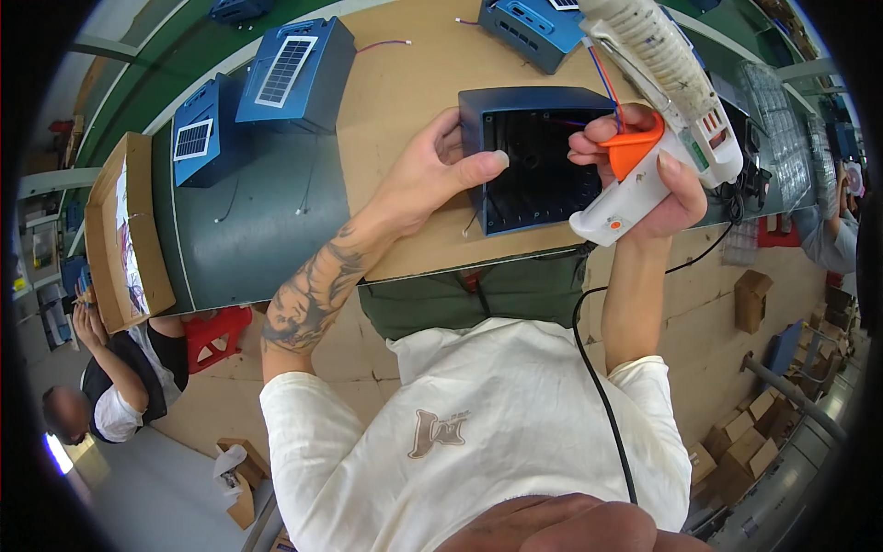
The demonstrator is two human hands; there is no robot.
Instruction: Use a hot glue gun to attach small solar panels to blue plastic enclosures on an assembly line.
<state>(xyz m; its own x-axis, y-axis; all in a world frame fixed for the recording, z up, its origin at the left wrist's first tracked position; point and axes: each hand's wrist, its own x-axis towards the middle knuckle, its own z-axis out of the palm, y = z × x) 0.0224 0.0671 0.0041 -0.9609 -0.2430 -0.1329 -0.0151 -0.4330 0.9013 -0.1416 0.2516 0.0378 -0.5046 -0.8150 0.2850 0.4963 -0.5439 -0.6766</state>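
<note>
My left hand (432,170) grips the left wall of an open blue plastic housing (538,161), thumb laid over its front rim; the housing stands on the tan worktable (405,83) with its dark hollow inside facing me. My right hand (658,175) holds a white glue gun (676,101) with an orange trigger, index finger on the trigger, its body raised to the right of the housing. Thin red and blue wires run from the housing's top right corner up past the gun. The gun's nozzle is out of sight.
Two closed blue housings with small solar panels (290,74) (198,138) sit at the left on a dark mat (258,230); another (533,28) lies at the back. A cardboard box (124,230) stands at far left. A seated person (110,386) works lower left. The gun's black cord (598,368) hangs down.
</note>
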